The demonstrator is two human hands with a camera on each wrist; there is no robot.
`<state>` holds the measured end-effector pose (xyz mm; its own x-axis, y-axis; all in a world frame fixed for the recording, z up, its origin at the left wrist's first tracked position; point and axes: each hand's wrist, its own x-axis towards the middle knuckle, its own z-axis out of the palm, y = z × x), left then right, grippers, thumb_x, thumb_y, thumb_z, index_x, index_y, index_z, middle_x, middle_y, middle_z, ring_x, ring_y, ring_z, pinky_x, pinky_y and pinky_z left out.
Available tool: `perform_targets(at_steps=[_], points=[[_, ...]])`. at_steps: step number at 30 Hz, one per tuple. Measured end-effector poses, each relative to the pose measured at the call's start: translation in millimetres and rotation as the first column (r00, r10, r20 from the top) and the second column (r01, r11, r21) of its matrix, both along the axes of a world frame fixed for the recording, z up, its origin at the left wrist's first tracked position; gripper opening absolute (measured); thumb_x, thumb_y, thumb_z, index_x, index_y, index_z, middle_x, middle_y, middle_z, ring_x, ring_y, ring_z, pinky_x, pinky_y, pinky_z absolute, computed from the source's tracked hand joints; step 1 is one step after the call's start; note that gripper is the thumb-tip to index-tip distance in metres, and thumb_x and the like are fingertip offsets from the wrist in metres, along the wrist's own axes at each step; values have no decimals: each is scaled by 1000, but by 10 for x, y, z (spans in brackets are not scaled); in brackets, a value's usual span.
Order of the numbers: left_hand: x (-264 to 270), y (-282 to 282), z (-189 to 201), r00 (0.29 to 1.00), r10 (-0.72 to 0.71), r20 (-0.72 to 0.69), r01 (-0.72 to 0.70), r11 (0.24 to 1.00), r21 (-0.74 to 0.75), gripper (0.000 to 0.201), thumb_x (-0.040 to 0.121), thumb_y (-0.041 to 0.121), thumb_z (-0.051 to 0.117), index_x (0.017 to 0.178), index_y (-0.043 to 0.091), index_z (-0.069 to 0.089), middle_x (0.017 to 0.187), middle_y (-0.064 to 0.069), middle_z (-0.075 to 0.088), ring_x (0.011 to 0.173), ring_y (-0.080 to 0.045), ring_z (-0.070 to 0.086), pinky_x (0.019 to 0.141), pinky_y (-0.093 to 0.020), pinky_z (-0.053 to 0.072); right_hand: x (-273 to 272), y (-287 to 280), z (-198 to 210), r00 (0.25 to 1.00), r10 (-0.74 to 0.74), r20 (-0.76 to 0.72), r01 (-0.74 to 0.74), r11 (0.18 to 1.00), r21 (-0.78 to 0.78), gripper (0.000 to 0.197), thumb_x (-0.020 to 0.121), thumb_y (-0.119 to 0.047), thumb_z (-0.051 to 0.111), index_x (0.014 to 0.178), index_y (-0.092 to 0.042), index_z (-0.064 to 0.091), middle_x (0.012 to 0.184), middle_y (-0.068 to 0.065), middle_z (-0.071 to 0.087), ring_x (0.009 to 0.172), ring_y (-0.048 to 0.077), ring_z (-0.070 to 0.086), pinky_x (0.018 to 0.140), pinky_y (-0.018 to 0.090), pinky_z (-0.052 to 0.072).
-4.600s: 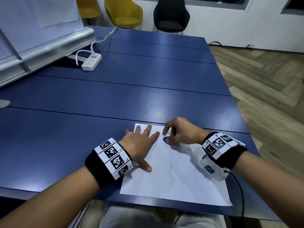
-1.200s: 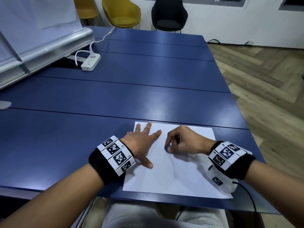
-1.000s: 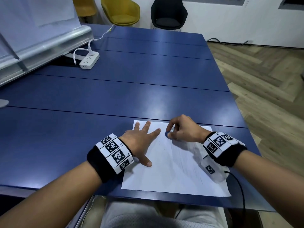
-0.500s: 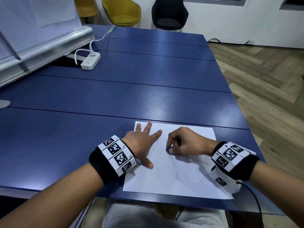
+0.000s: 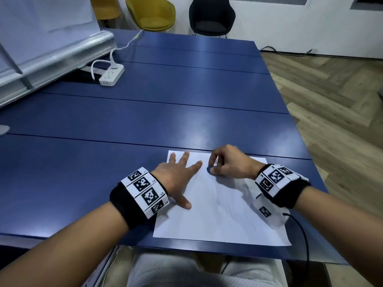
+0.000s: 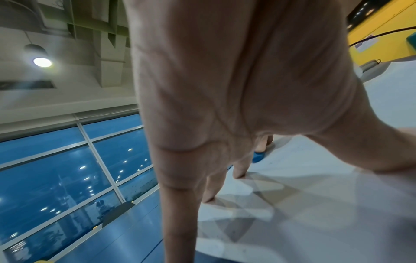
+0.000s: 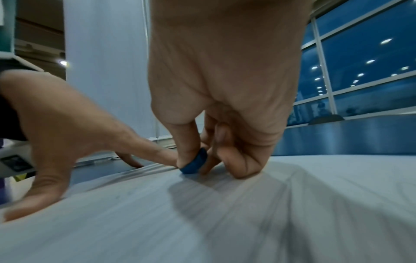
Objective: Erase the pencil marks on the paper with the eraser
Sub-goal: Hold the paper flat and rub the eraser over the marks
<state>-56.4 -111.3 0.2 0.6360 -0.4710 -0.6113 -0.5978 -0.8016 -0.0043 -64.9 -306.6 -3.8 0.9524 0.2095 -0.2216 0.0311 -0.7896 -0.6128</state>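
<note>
A white sheet of paper (image 5: 217,216) lies at the near edge of the blue table (image 5: 165,112), with faint pencil lines across its right half. My left hand (image 5: 178,175) lies flat on the sheet's left side, fingers spread and straight (image 6: 180,204). My right hand (image 5: 230,162) pinches a small blue eraser (image 5: 210,169) between thumb and fingertips and presses it onto the paper near the top, just right of my left index finger. In the right wrist view the eraser (image 7: 195,162) touches the sheet. The left wrist view shows the eraser (image 6: 257,156) beyond my fingers.
A white power strip (image 5: 112,76) with its cable sits at the far left of the table beside a leaning whiteboard (image 5: 41,38). Yellow and black chairs (image 5: 211,15) stand behind the table. Wooden floor (image 5: 335,100) runs along the right.
Over the last second my right hand has rubbed the eraser toward me and back away again near the sheet's top. My left hand has stayed flat on the paper.
</note>
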Motion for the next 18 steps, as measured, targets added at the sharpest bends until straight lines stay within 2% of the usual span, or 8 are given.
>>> perform_targets(at_steps=[2, 6, 7, 10, 12, 14, 16, 18], points=[[0, 1, -3, 1000, -4, 9, 4, 1000, -2, 129, 71, 54, 81, 155, 36, -15, 163, -6, -23, 149, -40, -12, 107, -54, 34, -47, 1, -39, 1000, -20, 8, 20, 999, 25, 8, 79, -16, 74, 76, -16, 67, 59, -2, 60, 49, 6, 51, 49, 14, 38], [-6, 4, -3, 1000, -5, 15, 5, 1000, 1, 128, 72, 55, 81, 155, 36, -15, 163, -5, -24, 149, -40, -12, 108, -54, 34, -227, 7, -29, 973, 184, -142, -179, 983, 49, 4, 79, -16, 76, 78, -15, 71, 57, -5, 61, 50, 4, 51, 53, 19, 41], [-7, 6, 0, 1000, -5, 13, 5, 1000, 2, 128, 72, 55, 81, 155, 36, -15, 163, -5, -24, 149, -40, -12, 108, -54, 34, -179, 0, -14, 977, 173, -122, -171, 985, 26, 4, 79, -16, 76, 79, -16, 72, 57, -5, 62, 50, 4, 52, 53, 18, 41], [-4, 4, 0, 1000, -6, 13, 6, 1000, 8, 129, 72, 56, 80, 154, 37, -17, 163, -5, -24, 150, -39, -11, 106, -53, 36, 22, -39, -14, 999, -36, 22, 36, 999, 13, 5, 80, -16, 73, 81, -18, 68, 65, 4, 67, 51, 6, 55, 56, 21, 44], [-1, -4, -6, 1000, -9, 19, 8, 1000, 9, 129, 71, 57, 80, 154, 38, -17, 163, -4, -24, 150, -39, -11, 106, -52, 36, -20, -38, -29, 997, -64, 37, 62, 996, 57, 5, 80, -13, 71, 80, -16, 68, 65, 5, 68, 49, 5, 53, 56, 21, 46], [-8, -6, -15, 1000, -8, 21, 8, 1000, 2, 128, 71, 56, 80, 155, 37, -16, 163, -5, -24, 150, -39, -12, 108, -53, 34, -210, -4, -42, 997, 76, -20, -75, 996, 41, 5, 78, -11, 71, 78, -16, 70, 61, -2, 63, 49, 3, 51, 53, 17, 42], [-12, 1, -18, 1000, -3, 22, 3, 1000, -5, 128, 71, 55, 81, 155, 36, -14, 163, -5, -24, 149, -39, -12, 108, -53, 34, -368, 46, -17, 965, 226, -132, -224, 974, 30, 6, 77, -14, 72, 79, -19, 72, 60, -5, 62, 52, 3, 53, 54, 19, 44], [-12, 7, -16, 1000, -3, 21, 3, 1000, -6, 128, 71, 55, 81, 155, 36, -14, 163, -5, -24, 149, -39, -12, 108, -53, 34, -347, 44, 10, 952, 257, -168, -258, 966, 14, 5, 77, -18, 74, 80, -22, 73, 60, -5, 64, 53, 3, 54, 56, 20, 45]])
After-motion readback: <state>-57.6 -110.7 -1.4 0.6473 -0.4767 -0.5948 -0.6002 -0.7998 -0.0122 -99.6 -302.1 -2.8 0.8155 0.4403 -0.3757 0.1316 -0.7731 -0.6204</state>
